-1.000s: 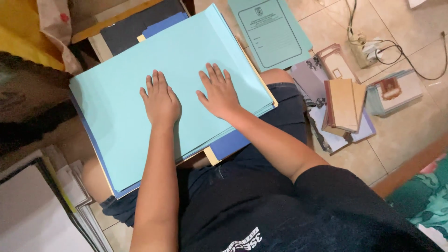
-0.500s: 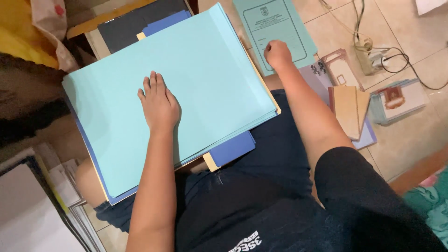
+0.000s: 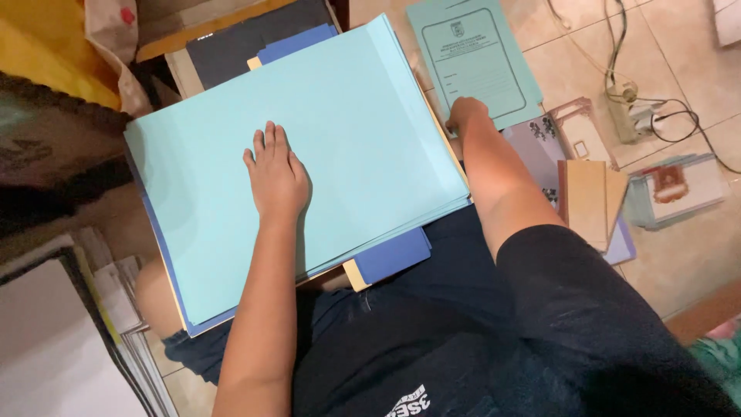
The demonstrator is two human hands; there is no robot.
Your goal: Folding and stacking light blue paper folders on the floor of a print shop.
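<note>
Left hand (image 3: 275, 174) flat, fingers together, pressing down on the stack of pale blue paper sheets (image 3: 324, 131) at centre frame — likely pinning it to the lap so nothing slides. Right hand (image 3: 465, 113) curled on the lower edge of the teal printed booklet (image 3: 471, 54) on the tiled floor (image 3: 679, 247), upper right — exact grip unclear.

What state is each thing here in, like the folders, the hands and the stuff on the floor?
Light blue folder stack: closed, lying flat on the lap.
Left hand: open, palm flat on the stack.
Right hand: touching the green printed folder, which lies closed on the floor.
Power strip: cables plugged in.
</note>
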